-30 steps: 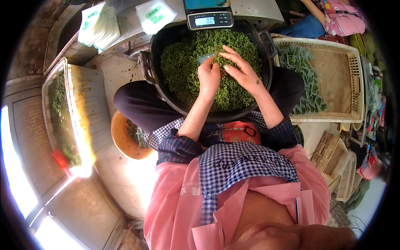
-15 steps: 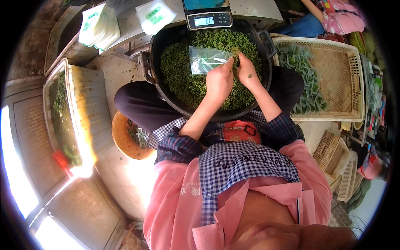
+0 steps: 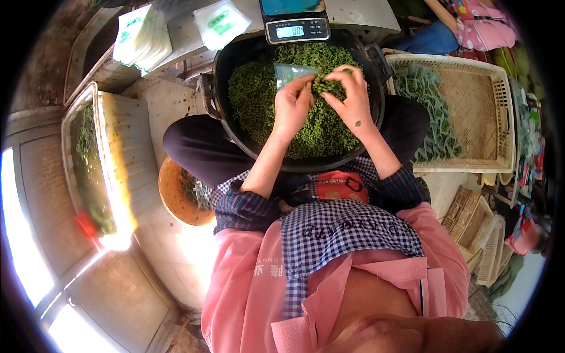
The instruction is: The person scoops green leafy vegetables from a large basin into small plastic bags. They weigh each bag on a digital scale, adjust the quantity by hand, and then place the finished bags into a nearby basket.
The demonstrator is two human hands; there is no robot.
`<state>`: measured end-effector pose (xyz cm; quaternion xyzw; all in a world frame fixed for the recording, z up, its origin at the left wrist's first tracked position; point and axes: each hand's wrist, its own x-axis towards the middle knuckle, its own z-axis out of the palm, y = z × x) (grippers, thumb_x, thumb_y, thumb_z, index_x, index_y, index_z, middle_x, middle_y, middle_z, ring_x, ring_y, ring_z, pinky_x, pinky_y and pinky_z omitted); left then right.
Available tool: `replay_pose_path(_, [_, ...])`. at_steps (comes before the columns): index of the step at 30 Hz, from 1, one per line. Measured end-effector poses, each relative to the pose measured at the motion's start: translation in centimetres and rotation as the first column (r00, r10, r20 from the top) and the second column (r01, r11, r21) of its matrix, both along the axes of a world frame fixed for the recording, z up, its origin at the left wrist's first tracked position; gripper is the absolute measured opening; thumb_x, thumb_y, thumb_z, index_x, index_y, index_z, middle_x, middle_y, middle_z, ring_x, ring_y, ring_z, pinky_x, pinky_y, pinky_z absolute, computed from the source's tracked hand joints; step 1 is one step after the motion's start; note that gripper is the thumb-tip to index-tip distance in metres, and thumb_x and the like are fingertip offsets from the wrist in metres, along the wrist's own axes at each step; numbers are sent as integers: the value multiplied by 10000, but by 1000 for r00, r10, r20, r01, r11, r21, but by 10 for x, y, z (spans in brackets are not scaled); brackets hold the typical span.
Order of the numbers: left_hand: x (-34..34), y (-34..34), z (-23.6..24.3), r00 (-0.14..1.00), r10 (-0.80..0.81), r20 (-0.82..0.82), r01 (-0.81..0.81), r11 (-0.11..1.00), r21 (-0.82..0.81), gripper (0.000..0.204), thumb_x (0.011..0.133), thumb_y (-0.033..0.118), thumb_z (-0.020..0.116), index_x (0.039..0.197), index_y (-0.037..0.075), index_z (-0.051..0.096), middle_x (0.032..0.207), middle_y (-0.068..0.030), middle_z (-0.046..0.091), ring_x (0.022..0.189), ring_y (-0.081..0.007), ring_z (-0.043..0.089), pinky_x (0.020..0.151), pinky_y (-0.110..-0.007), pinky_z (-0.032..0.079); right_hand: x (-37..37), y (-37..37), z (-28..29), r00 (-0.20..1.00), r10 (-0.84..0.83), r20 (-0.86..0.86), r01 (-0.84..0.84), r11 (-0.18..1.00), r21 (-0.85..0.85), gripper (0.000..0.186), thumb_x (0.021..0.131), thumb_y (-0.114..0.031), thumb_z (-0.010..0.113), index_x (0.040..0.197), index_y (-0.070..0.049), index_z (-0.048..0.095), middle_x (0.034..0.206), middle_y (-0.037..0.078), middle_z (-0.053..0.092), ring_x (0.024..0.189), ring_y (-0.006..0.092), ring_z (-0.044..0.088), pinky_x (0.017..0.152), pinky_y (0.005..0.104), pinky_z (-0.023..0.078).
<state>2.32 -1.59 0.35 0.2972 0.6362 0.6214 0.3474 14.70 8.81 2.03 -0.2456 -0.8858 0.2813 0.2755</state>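
A wide black basin [image 3: 219, 109] full of small green berries [image 3: 253, 94] rests between my legs. My left hand [image 3: 292, 105] pinches a small clear plastic bag [image 3: 287, 73] by its open end, above the berries. Beside it, my right hand [image 3: 351, 100] has its fingers curled round a small clump of green berries at the bag's mouth. Just beyond the basin, a digital scale [image 3: 297, 29] stands on a metal bench [image 3: 359, 15].
Plastic bag stacks [image 3: 142, 41] lie on the bench. A cream crate [image 3: 477, 117] of filled bags sits right, a water-filled tub [image 3: 94, 170] left, a round orange tub [image 3: 173, 200] lower left, stacked crates [image 3: 468, 226] lower right. Another person [image 3: 477, 26] sits top right.
The bag has swung and shifted, its left part raised. My left hand has moved a little left; my right fingers have lifted from lower down to the bag's mouth, curled around berries.
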Motion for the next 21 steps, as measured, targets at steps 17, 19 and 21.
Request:
replay_pose_path(17, [-18,11,-4,995,-100,18,101,994,-44,238,943,75,480,1099,-11,639,619,17,505,541,-56,448,501,-214,378,1,6,-9,997,26,-76,-80,436,-897,392,870,-87,627,1233,-30,490,1104,42,559,937,101,549,801,236,467])
replay_pose_path(19, [-21,14,-7,991,-96,89,97,995,-10,239,946,81,485,1107,-16,631,619,18,504,541,-56,443,504,-212,374,4,7,-1,996,54,-69,-86,446,-891,519,849,-103,654,1312,-12,438,1125,66,576,945,148,573,788,267,493])
replay_pose_path(21, [-20,16,-12,985,-90,144,88,996,20,239,949,88,488,1113,-17,627,621,19,506,540,-57,439,505,-214,372,7,8,0,997,47,-59,-75,632,-771,516,847,-97,651,1308,-9,437,1131,80,576,948,157,579,786,274,498])
